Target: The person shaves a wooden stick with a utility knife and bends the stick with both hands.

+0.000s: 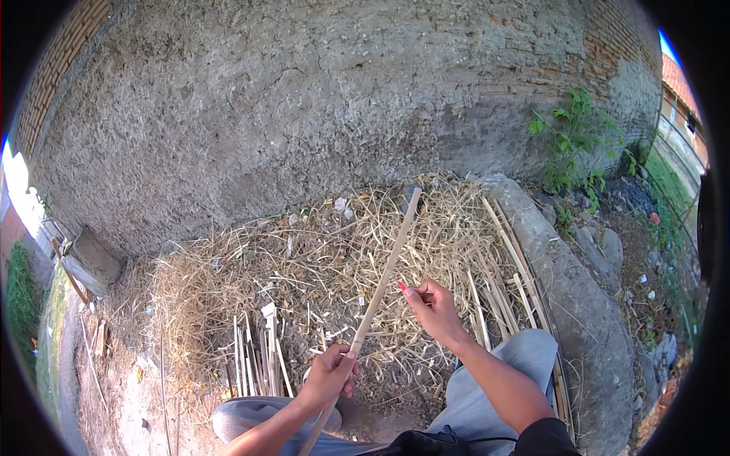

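Grip of left hand (331, 374) around bamboo strip (384, 273), right hand (432, 305) alongside.

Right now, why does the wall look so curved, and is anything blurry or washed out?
Head view: the fisheye lens bows the rough wall and leaves black corners; even shade covers the straw, both hands and the bamboo strip, all sharp; only slivers of sky at the left and right edges are blown out.

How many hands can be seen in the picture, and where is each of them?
2. The left hand grips the long bamboo strip low down, near the knees. The right hand is higher and beside the strip, above the dry straw. No other person's hands show.
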A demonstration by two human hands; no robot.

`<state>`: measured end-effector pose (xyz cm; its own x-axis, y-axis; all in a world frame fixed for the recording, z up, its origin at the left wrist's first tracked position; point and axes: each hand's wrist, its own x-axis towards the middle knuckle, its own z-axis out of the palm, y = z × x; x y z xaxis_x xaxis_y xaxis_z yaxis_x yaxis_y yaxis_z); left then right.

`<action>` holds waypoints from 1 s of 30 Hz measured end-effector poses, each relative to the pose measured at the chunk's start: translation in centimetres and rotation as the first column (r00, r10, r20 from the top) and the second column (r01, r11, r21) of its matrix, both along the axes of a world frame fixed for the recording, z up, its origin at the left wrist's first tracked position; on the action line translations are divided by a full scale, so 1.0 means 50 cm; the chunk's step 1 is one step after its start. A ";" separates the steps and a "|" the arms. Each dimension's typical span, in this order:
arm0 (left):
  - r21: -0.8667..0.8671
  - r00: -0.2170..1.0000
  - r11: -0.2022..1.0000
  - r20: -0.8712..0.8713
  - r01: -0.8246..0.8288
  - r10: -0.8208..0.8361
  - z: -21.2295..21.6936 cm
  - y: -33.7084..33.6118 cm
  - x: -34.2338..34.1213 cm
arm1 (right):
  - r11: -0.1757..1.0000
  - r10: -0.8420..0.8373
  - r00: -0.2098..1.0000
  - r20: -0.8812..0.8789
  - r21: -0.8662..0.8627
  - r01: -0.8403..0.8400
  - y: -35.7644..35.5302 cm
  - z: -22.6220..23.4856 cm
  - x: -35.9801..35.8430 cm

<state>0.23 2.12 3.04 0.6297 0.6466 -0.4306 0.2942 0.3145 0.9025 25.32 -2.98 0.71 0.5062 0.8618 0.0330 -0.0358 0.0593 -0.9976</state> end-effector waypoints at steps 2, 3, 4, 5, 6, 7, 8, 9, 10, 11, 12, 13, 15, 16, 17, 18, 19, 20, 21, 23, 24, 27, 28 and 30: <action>0.054 0.999 0.998 0.029 0.022 -0.024 -0.012 -0.003 -0.005 | 1.000 -0.009 0.999 0.052 0.029 0.008 -0.002 -0.012 -0.002; 0.050 0.999 0.999 0.027 0.021 -0.022 -0.013 -0.004 -0.007 | 1.000 -0.007 0.999 0.050 0.025 0.006 -0.004 -0.016 -0.004; 0.006 1.000 1.000 0.014 0.021 -0.021 -0.012 -0.004 -0.010 | 1.000 0.019 0.994 0.105 0.010 -0.020 -0.008 -0.020 -0.006; -0.039 1.000 0.999 0.000 0.020 -0.020 -0.009 -0.005 -0.011 | 0.999 0.046 0.986 0.158 -0.007 -0.046 -0.011 -0.022 -0.010; -0.042 1.000 0.999 -0.003 0.013 -0.013 -0.002 -0.008 -0.013 | 0.999 0.053 0.986 0.155 -0.010 -0.052 -0.017 -0.014 -0.021; 0.050 0.998 0.998 -0.066 0.024 -0.021 0.007 -0.011 -0.012 | 0.992 0.111 0.961 0.253 -0.087 -0.091 -0.028 0.002 -0.035; 0.141 0.991 0.989 -0.130 0.040 -0.022 0.011 -0.014 -0.013 | 0.978 0.174 0.923 0.343 -0.167 -0.122 -0.033 0.008 -0.044; 0.137 0.991 0.990 -0.131 0.036 -0.018 0.008 -0.015 -0.014 | 0.979 0.194 0.917 0.348 -0.132 -0.157 -0.035 0.004 -0.052; 0.233 0.990 0.970 -0.139 0.067 -0.035 0.003 -0.014 -0.014 | 0.977 0.200 0.917 0.346 -0.135 -0.162 -0.038 0.004 -0.057; 0.327 0.988 0.940 -0.149 0.097 -0.050 -0.003 -0.012 -0.016 | 0.974 0.212 0.873 0.440 -0.166 -0.153 -0.043 0.009 -0.064; 0.326 0.988 0.941 -0.150 0.092 -0.044 -0.017 -0.009 -0.019 | 0.971 0.225 0.819 0.529 -0.192 -0.142 -0.047 0.014 -0.070; 0.370 0.986 0.922 -0.155 0.113 -0.059 -0.034 -0.007 -0.024 | 0.964 0.236 0.812 0.533 -0.236 -0.125 -0.048 0.014 -0.078; 0.411 0.984 0.902 -0.161 0.132 -0.071 -0.048 -0.009 -0.030 | 0.960 0.255 0.791 0.556 -0.244 -0.138 -0.049 0.018 -0.090; 0.418 0.975 0.893 -0.207 0.167 -0.085 -0.050 -0.010 -0.031 | 0.957 0.267 0.771 0.578 -0.250 -0.144 -0.048 0.018 -0.094; 0.423 0.962 0.883 -0.254 0.201 -0.098 -0.052 -0.012 -0.031 | 0.976 0.215 0.758 0.616 -0.159 -0.148 -0.047 0.004 -0.101; 0.422 0.962 0.884 -0.255 0.199 -0.096 -0.054 -0.016 -0.031 | 0.976 0.217 0.758 0.615 -0.160 -0.150 -0.048 0.003 -0.107; 0.466 0.963 0.866 -0.263 0.181 -0.059 -0.056 -0.021 -0.030 | 0.968 0.250 0.748 0.615 -0.175 -0.180 -0.050 0.005 -0.112; 0.508 0.962 0.846 -0.270 0.163 -0.023 -0.056 -0.025 -0.030 | 0.959 0.282 0.737 0.614 -0.190 -0.209 -0.050 0.006 -0.117; 0.506 0.962 0.847 -0.271 0.163 -0.023 -0.046 -0.027 -0.027 | 0.958 0.286 0.731 0.619 -0.189 -0.215 -0.050 0.005 -0.120; 0.581 0.849 0.730 -0.529 0.359 0.002 -0.019 -0.028 -0.019 | 0.961 0.277 0.709 0.649 -0.190 -0.202 -0.053 0.003 -0.124; 0.580 0.849 0.733 -0.528 0.356 0.005 -0.023 -0.032 -0.020 | 0.963 0.271 0.682 0.679 -0.189 -0.194 -0.052 0.004 -0.127; 0.612 0.806 0.688 -0.588 0.391 0.066 -0.030 -0.044 -0.023 | 0.978 0.209 0.669 0.713 -0.146 -0.150 -0.051 0.016 -0.143; 0.632 0.791 0.656 -0.605 0.412 0.086 -0.025 -0.049 -0.023 | 0.977 0.212 0.668 0.713 -0.148 -0.152 -0.051 0.015 -0.144; 0.651 0.777 0.624 -0.620 0.432 0.108 -0.027 -0.053 -0.024 | 0.975 0.221 0.632 0.743 -0.170 -0.141 -0.049 0.012 -0.146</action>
